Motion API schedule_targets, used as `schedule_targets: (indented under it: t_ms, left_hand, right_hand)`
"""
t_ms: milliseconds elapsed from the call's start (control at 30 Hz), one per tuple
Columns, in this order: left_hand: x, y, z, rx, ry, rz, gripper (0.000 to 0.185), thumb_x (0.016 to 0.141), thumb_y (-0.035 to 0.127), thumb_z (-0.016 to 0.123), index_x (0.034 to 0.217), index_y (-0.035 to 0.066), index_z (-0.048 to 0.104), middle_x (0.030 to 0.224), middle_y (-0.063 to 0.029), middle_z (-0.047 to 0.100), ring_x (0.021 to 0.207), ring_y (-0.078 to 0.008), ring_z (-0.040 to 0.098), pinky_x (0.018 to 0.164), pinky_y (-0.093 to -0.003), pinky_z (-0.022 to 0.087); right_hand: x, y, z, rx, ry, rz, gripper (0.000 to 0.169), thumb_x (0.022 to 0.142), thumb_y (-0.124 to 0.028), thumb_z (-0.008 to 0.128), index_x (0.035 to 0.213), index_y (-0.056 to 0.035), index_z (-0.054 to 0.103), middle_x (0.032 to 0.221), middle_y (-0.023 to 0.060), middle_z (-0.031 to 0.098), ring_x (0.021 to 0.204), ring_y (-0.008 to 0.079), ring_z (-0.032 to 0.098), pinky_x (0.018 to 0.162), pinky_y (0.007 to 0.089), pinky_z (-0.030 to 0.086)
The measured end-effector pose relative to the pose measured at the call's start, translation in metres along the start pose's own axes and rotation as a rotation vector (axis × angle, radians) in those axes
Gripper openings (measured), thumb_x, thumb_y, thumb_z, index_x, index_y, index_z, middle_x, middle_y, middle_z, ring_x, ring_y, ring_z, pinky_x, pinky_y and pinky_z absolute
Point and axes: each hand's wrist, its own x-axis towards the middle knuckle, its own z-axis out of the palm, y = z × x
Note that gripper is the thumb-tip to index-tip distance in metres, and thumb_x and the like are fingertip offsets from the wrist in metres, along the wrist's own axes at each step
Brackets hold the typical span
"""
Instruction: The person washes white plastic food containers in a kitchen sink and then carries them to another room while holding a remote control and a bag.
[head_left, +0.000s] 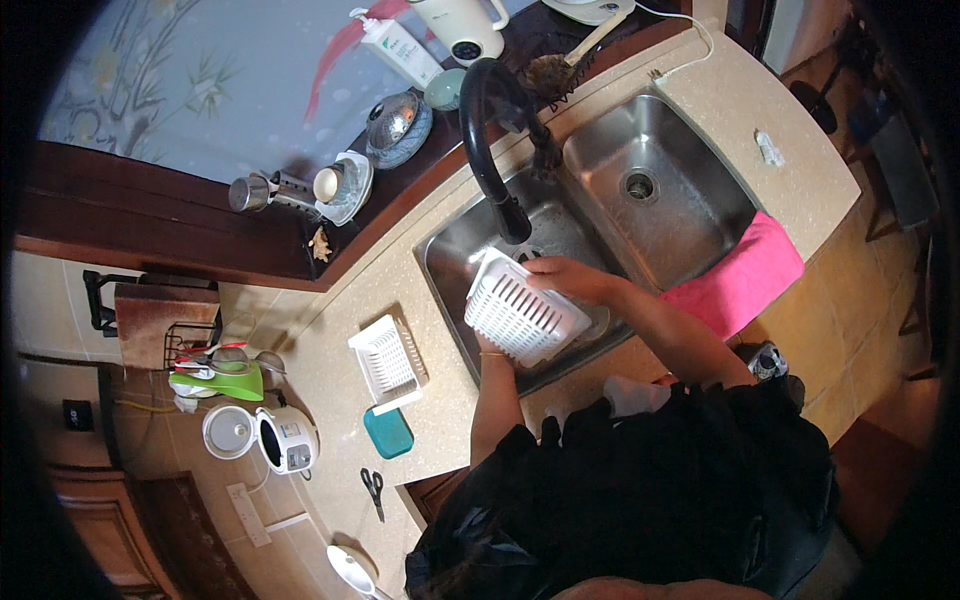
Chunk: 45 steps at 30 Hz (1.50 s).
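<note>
A white slotted plastic basket (525, 307) is tilted over the left basin (450, 262) of a steel double sink. My right hand (564, 277) grips its rim on the far right side. My left hand (487, 337) holds the basket from the left, its fingers mostly hidden behind the plastic. Above the basket hangs the black curved faucet (480, 127), its spout pointing down close to the basket's upper edge. I cannot tell whether water is running.
A second white slotted basket (388, 364), a teal plastic box (388, 433) and black-handled scissors (373, 491) lie on the left counter. A pink cloth (739, 281) drapes over the right basin's (652, 180) front edge. A lidded pot (397, 131) and a pump bottle (401, 52) line the ledge behind.
</note>
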Motion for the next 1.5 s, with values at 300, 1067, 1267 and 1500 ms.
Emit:
schedule_targets:
  t_ms: [300,1067,1267,1500]
  left_hand:
    - [0.043,0.011,0.033,-0.136,-0.001,-0.138,0.056,0.09,0.044,0.033,0.124,0.003,0.049,0.126,-0.0142,0.053,0.111,-0.031,0.054,0.098,-0.0452,0.04]
    - [0.059,0.036,0.07,0.019,0.508,0.354,0.068,0.087,0.045,0.017,0.134,0.0,0.038,0.135,-0.0182,0.043,0.121,-0.0359,0.045,0.104,-0.0478,0.035]
    - [0.058,-0.005,0.093,0.407,0.697,0.492,0.038,0.09,0.032,0.041,0.093,-0.002,0.059,0.088,-0.0092,0.061,0.079,-0.0198,0.058,0.072,-0.0353,0.047]
    - [0.032,-0.048,0.103,1.083,0.337,0.331,0.028,0.091,0.025,0.054,0.076,0.002,0.056,0.059,-0.0009,0.052,0.05,-0.0108,0.045,0.048,-0.0285,0.035]
  right_hand:
    - [0.061,0.063,-0.041,-0.278,0.575,0.268,0.06,0.093,-0.05,0.037,0.093,0.0045,0.062,0.09,0.0171,0.064,0.083,0.0214,0.059,0.076,0.0342,0.045]
    - [-0.028,0.06,0.071,-0.5,0.452,-0.14,0.053,0.092,-0.022,0.047,0.135,0.0037,0.03,0.134,0.0276,0.035,0.126,0.0373,0.034,0.105,0.0399,0.027]
    - [0.021,0.072,0.012,-0.431,0.783,-0.29,0.051,0.094,-0.027,0.043,0.134,0.004,0.033,0.131,0.0278,0.04,0.123,0.0362,0.039,0.103,0.0396,0.028]
    - [0.051,0.045,-0.007,0.01,0.638,-0.142,0.044,0.095,-0.038,0.043,0.119,-0.0016,0.049,0.118,0.0142,0.054,0.107,0.0284,0.051,0.09,0.0365,0.039]
